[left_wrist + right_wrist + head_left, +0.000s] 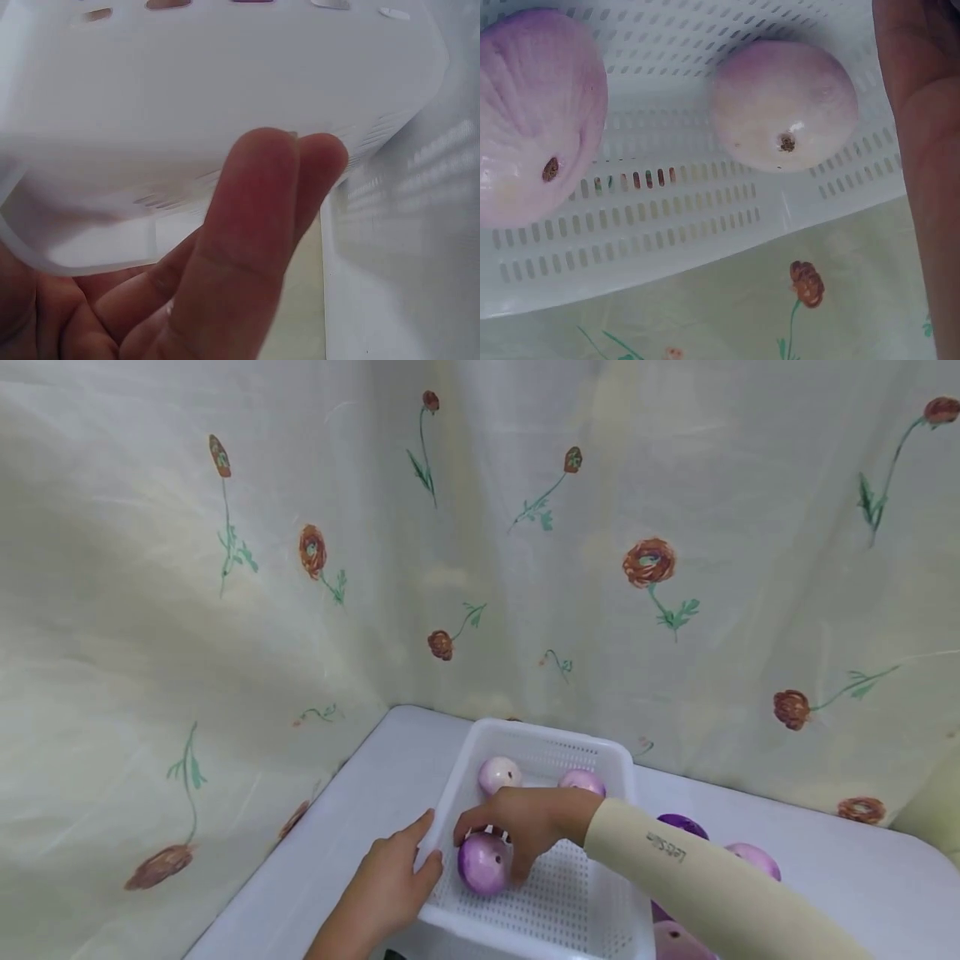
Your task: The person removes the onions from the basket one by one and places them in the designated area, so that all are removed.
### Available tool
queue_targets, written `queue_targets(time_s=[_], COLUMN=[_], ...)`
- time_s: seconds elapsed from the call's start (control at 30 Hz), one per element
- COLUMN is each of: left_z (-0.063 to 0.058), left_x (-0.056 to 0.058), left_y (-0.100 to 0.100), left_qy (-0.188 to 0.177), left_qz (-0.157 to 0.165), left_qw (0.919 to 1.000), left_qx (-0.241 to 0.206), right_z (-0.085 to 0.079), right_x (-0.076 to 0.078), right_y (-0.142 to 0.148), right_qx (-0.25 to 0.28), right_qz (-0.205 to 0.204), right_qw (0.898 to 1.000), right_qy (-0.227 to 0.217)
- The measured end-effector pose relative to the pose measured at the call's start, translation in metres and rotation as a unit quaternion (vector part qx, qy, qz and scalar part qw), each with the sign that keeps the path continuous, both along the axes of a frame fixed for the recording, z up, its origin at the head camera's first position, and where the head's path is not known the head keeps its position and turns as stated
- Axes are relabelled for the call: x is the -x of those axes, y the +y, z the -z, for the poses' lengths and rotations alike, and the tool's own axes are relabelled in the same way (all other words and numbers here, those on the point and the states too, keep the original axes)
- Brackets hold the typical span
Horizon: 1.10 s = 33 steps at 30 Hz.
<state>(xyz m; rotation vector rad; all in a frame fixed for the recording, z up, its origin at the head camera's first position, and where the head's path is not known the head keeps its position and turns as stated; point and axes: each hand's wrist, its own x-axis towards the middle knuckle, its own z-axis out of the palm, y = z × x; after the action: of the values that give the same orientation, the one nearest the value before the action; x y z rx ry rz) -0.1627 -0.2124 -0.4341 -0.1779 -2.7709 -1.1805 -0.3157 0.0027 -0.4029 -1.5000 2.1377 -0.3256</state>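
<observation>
In the head view my right hand (521,822) reaches down into a white plastic basket (555,943) and grips a peeled purple onion (480,870), fingers curled over its top and thumb at its side. My left hand (390,881) holds the basket's left side near the rim. Its fingers (244,217) lie along the outer wall in the left wrist view. A paler onion (498,772) and a pinkish onion (581,780) sit at the far end of the basket. The right wrist view shows these onions close up beside the edge of my right hand (934,165).
Several more onions lie right of the basket, among them a dark purple onion (684,823) and a pink onion (756,860), partly behind the right sleeve (697,868). The white table (412,752) meets a flowered curtain (510,527) at the back and left.
</observation>
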Motion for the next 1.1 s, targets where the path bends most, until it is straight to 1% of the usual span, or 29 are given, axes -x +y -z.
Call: queue_targets(time_s=[0.27, 0.47, 0.6, 0.77, 0.9, 0.97, 1.1], left_z=[0.000, 0.002, 0.001, -0.002, -0.004, -0.004, -0.004], left_x=[-0.003, -0.004, -0.003, -0.001, -0.001, -0.001, -0.002], left_y=[0.006, 0.008, 0.009, 0.009, 0.009, 0.009, 0.008], left_qy=[0.006, 0.008, 0.010, 0.010, 0.019, 0.027, 0.023], left_qz=[-0.001, -0.001, -0.001, -0.006, -0.007, -0.006, -0.009], left_qw=[1.0000, 1.0000, 0.9999, 0.9999, 0.9998, 0.9996, 0.9997], left_qx=[0.003, 0.003, 0.005, 0.013, 0.008, 0.008, 0.004], right_z=[-0.002, -0.003, -0.008, -0.019, -0.034, -0.043, -0.061], right_x=[-0.004, -0.002, -0.002, -0.004, -0.008, -0.010, -0.018], right_y=[0.004, 0.012, 0.018, 0.024, 0.032, 0.038, 0.053], right_qx=[0.012, 0.009, 0.014, 0.030, 0.045, 0.052, 0.073], right_qz=[0.003, 0.032, 0.051, 0.071, 0.073, 0.067, 0.044], right_qw=[1.000, 0.999, 0.998, 0.996, 0.994, 0.993, 0.992], right_qy=[0.007, -0.008, -0.020, -0.053, -0.073, -0.078, -0.091])
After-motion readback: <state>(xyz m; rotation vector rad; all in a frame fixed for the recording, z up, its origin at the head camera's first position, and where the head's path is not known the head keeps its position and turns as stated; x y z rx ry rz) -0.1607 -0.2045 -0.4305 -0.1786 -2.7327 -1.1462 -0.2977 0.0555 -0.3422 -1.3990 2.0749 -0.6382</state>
